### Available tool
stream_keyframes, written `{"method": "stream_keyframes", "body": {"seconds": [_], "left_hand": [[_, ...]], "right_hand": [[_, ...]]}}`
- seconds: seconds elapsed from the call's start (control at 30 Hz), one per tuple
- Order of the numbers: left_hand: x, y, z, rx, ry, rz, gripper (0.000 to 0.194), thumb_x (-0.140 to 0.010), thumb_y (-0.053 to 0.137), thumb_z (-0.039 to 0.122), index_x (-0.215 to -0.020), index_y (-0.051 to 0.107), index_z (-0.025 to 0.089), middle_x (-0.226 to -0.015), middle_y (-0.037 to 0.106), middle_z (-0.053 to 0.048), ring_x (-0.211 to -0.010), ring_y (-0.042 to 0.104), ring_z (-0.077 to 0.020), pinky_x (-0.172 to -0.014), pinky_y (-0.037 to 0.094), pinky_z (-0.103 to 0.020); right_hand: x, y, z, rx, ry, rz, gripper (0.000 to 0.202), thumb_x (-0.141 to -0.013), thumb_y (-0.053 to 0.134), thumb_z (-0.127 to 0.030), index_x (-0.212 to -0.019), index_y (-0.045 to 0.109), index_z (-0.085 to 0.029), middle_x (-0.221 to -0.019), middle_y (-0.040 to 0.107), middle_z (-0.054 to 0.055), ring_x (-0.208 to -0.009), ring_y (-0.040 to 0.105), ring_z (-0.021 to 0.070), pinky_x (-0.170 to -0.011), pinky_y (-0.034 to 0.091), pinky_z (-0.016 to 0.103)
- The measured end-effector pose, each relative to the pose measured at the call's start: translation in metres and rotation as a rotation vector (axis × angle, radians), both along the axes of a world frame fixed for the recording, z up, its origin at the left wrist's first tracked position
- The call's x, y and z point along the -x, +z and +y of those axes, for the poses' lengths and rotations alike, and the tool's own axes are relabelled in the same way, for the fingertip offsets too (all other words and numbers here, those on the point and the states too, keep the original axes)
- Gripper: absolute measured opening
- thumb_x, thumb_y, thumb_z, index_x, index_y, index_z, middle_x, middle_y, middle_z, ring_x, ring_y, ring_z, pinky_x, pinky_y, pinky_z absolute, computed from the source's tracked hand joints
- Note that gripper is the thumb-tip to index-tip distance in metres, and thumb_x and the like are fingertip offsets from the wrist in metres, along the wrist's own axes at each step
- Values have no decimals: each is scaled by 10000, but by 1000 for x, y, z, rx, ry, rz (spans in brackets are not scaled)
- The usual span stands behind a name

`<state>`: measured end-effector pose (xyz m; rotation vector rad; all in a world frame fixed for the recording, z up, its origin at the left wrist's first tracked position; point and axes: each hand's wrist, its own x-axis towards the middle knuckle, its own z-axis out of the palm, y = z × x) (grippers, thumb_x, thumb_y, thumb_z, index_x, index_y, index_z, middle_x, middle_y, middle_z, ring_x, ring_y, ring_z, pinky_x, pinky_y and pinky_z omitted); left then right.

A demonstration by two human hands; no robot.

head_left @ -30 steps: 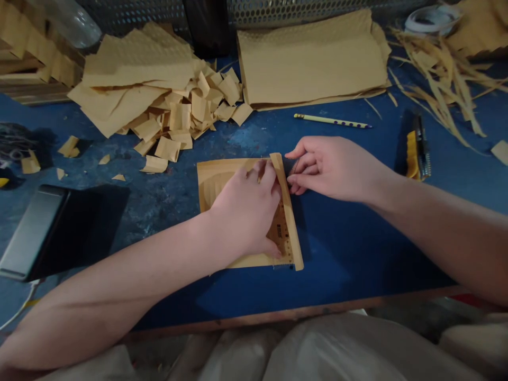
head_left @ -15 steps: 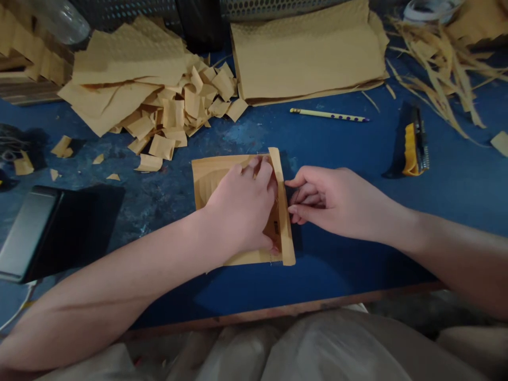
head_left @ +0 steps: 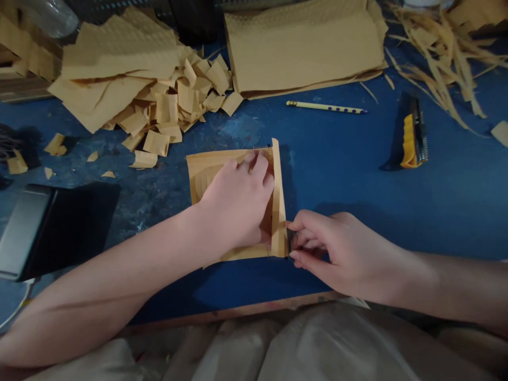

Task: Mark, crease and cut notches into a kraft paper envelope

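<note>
While left hand (head_left: 238, 203) rests, folded paper (head_left: 279, 206) underneath

Loose, greyish-beige cloth (head_left: 317, 346), softly creased, spans the lap at 6 o'clock. The left forearm (head_left: 115, 286) at 8 o'clock and right forearm (head_left: 456, 286) at 4 o'clock are bare. A thin dark line crosses one finger of the right hand (head_left: 337, 251), perhaps a ring; blur makes it unclear.

Folded sheet of tan paper (head_left: 208, 169): matt, lightly creased. Stacked large sheets of tan paper (head_left: 305, 47): matt, dimpled near the upper left, ragged at the right edge. Heap of small tan paper pieces (head_left: 169, 108): matt, curled. Blue tabletop (head_left: 337, 169): low sheen, scuffed and stained at left. Black-and-silver rectangular device (head_left: 26, 227): smooth, soft sheen. Clear rounded container (head_left: 55, 18): glossy, plastic in appearance.
</note>
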<state>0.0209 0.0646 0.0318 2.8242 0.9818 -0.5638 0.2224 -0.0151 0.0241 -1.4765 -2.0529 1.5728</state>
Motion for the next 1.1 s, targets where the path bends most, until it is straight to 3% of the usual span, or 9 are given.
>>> {"method": "stream_keyframes", "body": {"seconds": [0.3,0.43,0.57,0.7,0.8,0.93,1.1], "left_hand": [[1,-3,-1,-35,-3,-15,1222,-731,728,867,-1510,502,-47,-1624,423,-368,-1541,420,-488,-1149,478,-534],[0,-2,1,-24,9,-21,1244,-691,736,900,-1490,528,-30,-1610,439,-360,-1541,415,-486,-1169,465,-532],[-2,-4,2,-2,25,15,1332,-646,744,934,-1532,495,-28,-1631,422,-358,-1558,377,-519,-1215,414,-553],[-3,-4,3,22,26,46,1280,-664,727,937,-1544,513,33,-1689,372,-326,-1589,327,-529,-1197,429,-592],[-3,-3,3,33,18,29,1305,-659,734,938,-1539,503,2,-1686,361,-348,-1596,306,-540,-1205,417,-619],[-1,-3,3,33,11,24,1239,-707,719,921,-1524,519,11,-1699,349,-336,-1597,315,-523,-1197,427,-599],[1,-4,2,19,28,-8,1307,-653,736,946,-1536,496,12,-1699,341,-340,-1580,341,-523,-1185,433,-591]], "right_hand": [[-2,-1,6,-90,12,4,145,-913,617,-160,-1044,590,-215,-893,825,26,-806,819,215,-655,625,308],[-2,-2,31,-123,-90,-8,183,-889,677,-129,-1016,589,-228,-901,827,15,-852,828,216,-737,654,318],[1,-5,63,-125,-196,15,221,-877,697,-89,-969,576,-249,-797,800,-35,-726,808,201,-695,650,324],[6,-5,93,-228,-211,-58,260,-859,740,-85,-920,559,-262,-728,777,-54,-697,792,215,-723,629,359],[10,-4,111,-277,-208,-104,287,-834,736,-52,-891,547,-260,-716,776,-57,-700,791,222,-735,611,369],[13,-6,128,-299,-236,-119,326,-761,733,5,-892,574,-248,-705,771,-42,-663,780,241,-667,593,371],[6,-13,139,-480,-294,-139,326,-740,732,-12,-922,605,-252,-763,776,-8,-729,785,267,-707,600,396]]}}
